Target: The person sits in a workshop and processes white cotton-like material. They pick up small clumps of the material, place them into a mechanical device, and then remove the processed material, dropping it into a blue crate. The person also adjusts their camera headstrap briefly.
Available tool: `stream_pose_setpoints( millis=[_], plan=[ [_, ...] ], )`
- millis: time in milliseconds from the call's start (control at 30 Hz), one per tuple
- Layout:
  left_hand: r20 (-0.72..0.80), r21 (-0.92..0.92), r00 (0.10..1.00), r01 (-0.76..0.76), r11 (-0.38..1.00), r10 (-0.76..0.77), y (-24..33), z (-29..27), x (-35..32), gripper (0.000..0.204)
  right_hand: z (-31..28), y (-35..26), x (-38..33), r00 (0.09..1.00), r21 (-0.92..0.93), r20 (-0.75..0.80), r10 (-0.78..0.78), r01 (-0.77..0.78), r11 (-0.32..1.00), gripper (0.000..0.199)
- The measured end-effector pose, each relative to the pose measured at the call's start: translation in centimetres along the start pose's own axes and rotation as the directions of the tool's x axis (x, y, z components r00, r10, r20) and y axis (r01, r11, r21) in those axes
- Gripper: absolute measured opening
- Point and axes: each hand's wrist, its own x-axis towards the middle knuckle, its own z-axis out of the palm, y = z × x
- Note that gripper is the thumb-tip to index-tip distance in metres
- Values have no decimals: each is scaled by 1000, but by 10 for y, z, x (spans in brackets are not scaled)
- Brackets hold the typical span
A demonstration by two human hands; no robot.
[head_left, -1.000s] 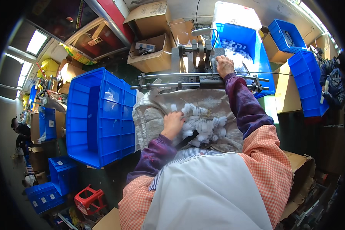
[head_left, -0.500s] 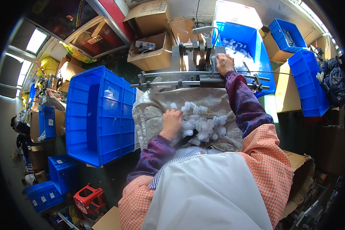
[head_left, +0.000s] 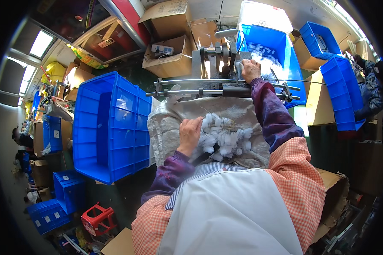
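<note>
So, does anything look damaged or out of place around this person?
The open brown cardboard box at lower right looks worn: its edge seems ragged and bent. The small white bristly pieces beside the person's left hand lie in a loose heap on a crumpled grey sheet, untidy but not clearly spilled.

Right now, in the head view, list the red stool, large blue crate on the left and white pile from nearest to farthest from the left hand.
1. White pile: immediately right of the left hand.
2. Large blue crate: to its left.
3. Red stool: toward the lower left.
</note>
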Motion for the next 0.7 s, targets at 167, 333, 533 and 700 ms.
stream_pose_setpoints(
  millis=[167,333,533,700],
  plan=[
    [85,24,992,96,995,-97,-6,8,-7,17,-4,-4,-1,1000,-52,-7,-8,8,999,21],
    [54,-132,996,77,988,-70,3,-7,-2,13,-4,-3,-2,1000,-33,-22,-14,13,999,22],
    [41,-46,985,170,984,-168,14,-22,-1,12,-5,-5,-2,1000,-43,-14,-16,16,999,23],
    [24,-61,991,133,989,-132,1,-15,-9,14,-5,-7,-1,1000,-77,12,4,-3,997,24]
  ],
)
